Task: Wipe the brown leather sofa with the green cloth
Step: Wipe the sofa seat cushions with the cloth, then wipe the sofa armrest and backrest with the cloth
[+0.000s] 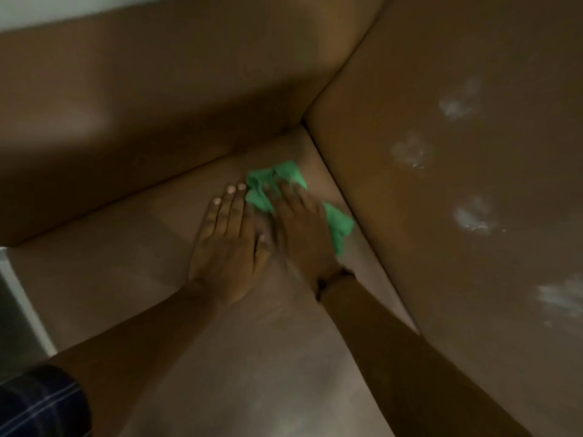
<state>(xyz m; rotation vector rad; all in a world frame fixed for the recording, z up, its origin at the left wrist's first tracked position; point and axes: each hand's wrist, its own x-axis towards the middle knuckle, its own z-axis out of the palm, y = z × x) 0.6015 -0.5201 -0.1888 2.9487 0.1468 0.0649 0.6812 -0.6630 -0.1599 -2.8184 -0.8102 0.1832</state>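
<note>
The brown leather sofa [132,253] fills the view: a seat cushion below, a padded wall at the upper left and another at the right, meeting in a corner. A crumpled green cloth [277,178] lies on the seat near that corner. My right hand [303,231] presses flat on the cloth, fingers spread over it, and looks blurred. My left hand [227,244] lies flat on the bare seat just left of the cloth, fingers together, holding nothing.
Several whitish smudges [410,151] mark the right-hand sofa panel. A pale wall strip [47,7] shows at the top left. A white edge and grey floor [19,304] sit at the left, past the seat's end.
</note>
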